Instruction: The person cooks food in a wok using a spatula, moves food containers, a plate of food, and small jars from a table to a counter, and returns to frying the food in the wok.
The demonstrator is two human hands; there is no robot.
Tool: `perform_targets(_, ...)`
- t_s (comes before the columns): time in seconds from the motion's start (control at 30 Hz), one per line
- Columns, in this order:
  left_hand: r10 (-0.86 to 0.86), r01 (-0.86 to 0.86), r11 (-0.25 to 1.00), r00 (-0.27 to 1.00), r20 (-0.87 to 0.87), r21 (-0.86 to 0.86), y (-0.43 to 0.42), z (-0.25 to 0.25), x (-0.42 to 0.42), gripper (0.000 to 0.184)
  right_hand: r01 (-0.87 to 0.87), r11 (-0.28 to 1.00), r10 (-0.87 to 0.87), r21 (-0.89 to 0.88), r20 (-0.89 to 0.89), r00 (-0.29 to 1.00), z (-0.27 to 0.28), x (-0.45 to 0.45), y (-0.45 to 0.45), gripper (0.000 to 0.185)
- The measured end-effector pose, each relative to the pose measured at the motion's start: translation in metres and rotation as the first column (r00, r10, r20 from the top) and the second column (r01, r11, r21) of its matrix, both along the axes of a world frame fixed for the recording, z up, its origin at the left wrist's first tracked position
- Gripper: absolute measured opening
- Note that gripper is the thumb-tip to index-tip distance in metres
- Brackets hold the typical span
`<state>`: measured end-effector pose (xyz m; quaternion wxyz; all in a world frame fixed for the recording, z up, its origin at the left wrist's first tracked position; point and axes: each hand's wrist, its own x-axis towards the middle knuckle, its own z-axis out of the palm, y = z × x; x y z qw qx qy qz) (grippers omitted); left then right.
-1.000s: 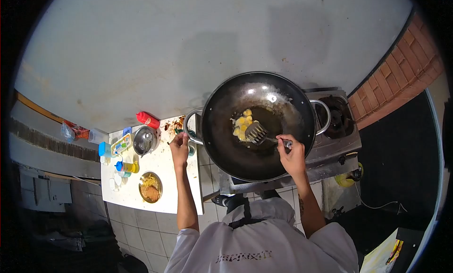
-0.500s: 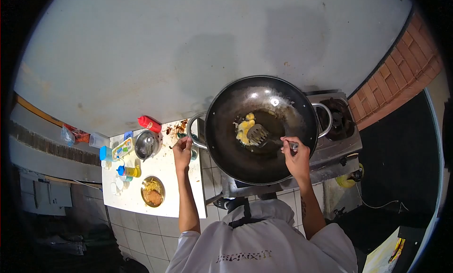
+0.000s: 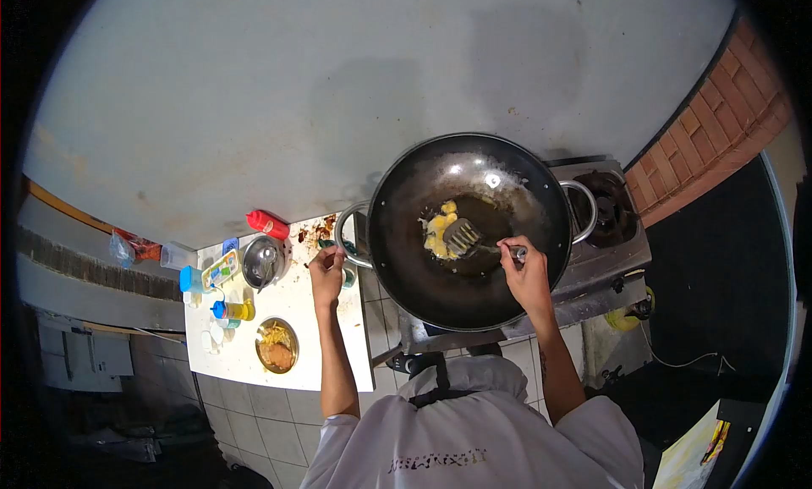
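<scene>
A large dark wok (image 3: 423, 294) with two metal loop handles sits on the stove. My right hand (image 3: 526, 276) is closed round the handle of a slotted spatula (image 3: 462, 238). Its flat head presses on or lies against yellow and whitish food (image 3: 437, 235), which looks like egg, left of the wok's middle. At the wok's left loop handle (image 3: 340, 227), my left hand (image 3: 326, 277) has its fingertips pinched on the lower curve. Part of that grip is hidden by the hand itself.
The white table (image 3: 313, 354) at left bears a metal bowl (image 3: 262, 260), a plate of food (image 3: 277, 345), a red squeeze bottle (image 3: 267, 223) and a yellow oil bottle (image 3: 234, 310). A second burner (image 3: 602, 214) lies right of the wok. A wall (image 3: 254, 108) rises behind.
My right hand has shifted slightly left and up with the spatula, whose head has turned a little over the food. My left hand stays at the wok handle.
</scene>
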<state>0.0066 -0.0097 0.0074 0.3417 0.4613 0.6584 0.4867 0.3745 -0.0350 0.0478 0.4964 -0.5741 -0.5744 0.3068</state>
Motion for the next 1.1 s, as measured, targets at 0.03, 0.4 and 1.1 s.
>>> perform_targets(0.03,0.005,-0.005,1.0,1.0,0.0,0.0,0.0,0.001,0.001,0.018,-0.005,1.0,0.005,0.0,0.0,1.0,-0.001,0.0,0.0,0.01)
perform_targets(0.4,-0.005,0.005,1.0,1.0,0.016,-0.018,-0.001,-0.003,-0.001,0.023,-0.022,0.998,0.021,0.059,0.01,1.0,-0.01,0.004,0.004,0.011)
perform_targets(1.1,0.022,-0.023,0.999,0.999,-0.039,-0.025,-0.003,0.003,0.005,0.026,-0.064,0.995,0.06,0.074,0.049,0.997,0.002,-0.012,0.01,0.009)
